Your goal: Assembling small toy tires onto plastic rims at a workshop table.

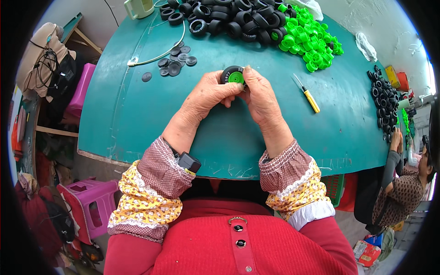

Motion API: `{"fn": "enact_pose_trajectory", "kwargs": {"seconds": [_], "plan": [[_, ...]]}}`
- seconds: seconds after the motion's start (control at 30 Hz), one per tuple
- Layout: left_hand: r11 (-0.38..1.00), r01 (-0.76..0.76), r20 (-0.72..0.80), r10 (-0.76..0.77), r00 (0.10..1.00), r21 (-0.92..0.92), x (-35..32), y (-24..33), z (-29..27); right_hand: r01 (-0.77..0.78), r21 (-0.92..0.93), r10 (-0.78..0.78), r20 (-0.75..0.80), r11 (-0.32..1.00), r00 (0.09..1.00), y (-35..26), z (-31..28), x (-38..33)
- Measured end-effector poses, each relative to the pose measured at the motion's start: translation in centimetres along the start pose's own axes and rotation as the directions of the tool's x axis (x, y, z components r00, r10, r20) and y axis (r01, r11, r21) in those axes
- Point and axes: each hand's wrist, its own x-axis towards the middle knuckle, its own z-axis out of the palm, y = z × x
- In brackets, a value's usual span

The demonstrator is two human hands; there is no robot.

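Observation:
My left hand [206, 95] and my right hand [260, 94] meet over the middle of the green table [137, 114]. Together they grip a small toy wheel [233, 75], a black rubber tyre around a bright green hub. The fingers of both hands press on its rim. At the far edge lies a heap of black tyres [229, 17], and beside it to the right a heap of green hubs [308, 36]. Several flat dark discs [174, 62] lie left of my hands.
A yellow-handled knife [308, 94] lies right of my hands. More black tyres [384, 98] are piled at the table's right edge, where another person [405, 181] works. A pink plastic stool [89, 206] stands at the lower left. A white cable [160, 55] crosses the table's far left.

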Motion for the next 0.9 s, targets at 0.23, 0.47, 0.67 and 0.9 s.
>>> {"fn": "enact_pose_trajectory", "kwargs": {"seconds": [0.23,0.47,0.67,0.9], "plan": [[0.993,-0.056,0.039,0.052,0.998,0.104,0.0,-0.6,0.0,-0.018,0.092,0.030,-0.137,0.996,0.990,0.6,0.3,0.1],[0.996,-0.034,0.038,0.031,0.999,0.083,0.1,-0.3,-0.1,-0.008,0.088,0.007,0.010,0.996,1.000,-0.5,0.4,0.0],[0.954,0.102,0.063,-0.088,0.994,-0.283,-0.2,0.0,-0.4,0.061,-0.340,-0.047,0.051,0.938,0.998,-0.9,1.1,-0.7],[0.964,0.008,-0.210,-0.066,0.975,-0.266,0.4,0.1,-2.1,0.232,-0.535,-0.301,-0.044,0.812,0.953,0.0,0.0,0.5]]}}
